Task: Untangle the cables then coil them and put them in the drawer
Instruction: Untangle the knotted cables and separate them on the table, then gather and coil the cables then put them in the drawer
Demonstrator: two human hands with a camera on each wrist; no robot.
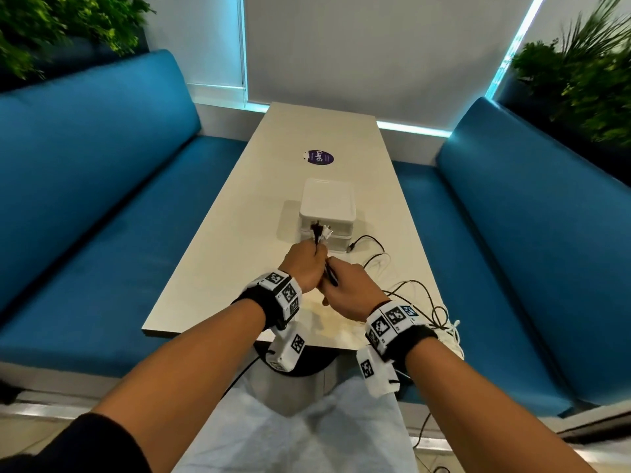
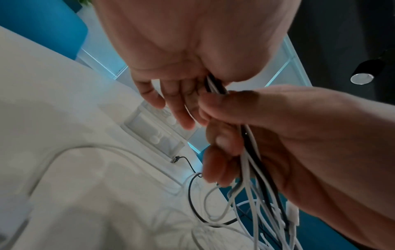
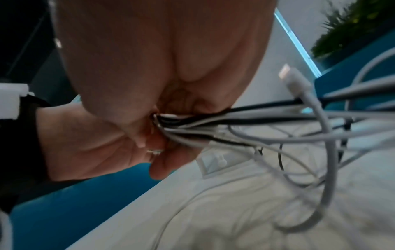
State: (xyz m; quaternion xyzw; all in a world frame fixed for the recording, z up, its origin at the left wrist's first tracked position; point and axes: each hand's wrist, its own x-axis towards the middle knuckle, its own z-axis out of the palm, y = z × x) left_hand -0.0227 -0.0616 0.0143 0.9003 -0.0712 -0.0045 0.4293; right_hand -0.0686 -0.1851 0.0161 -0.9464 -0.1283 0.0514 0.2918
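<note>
A bundle of black and white cables runs through both hands above the table. My left hand grips it just below the plug ends, which stick up in front of the white drawer box. My right hand holds the same bundle close behind. In the left wrist view the cables pass under the left hand's thumb and through the right hand's curled fingers. In the right wrist view the strands fan out of the right hand, a white plug dangling.
Loose cable loops trail over the table's right edge toward the floor. A black plug lies by the drawer box, whose drawers look closed. A purple sticker lies farther back. Blue benches flank the table.
</note>
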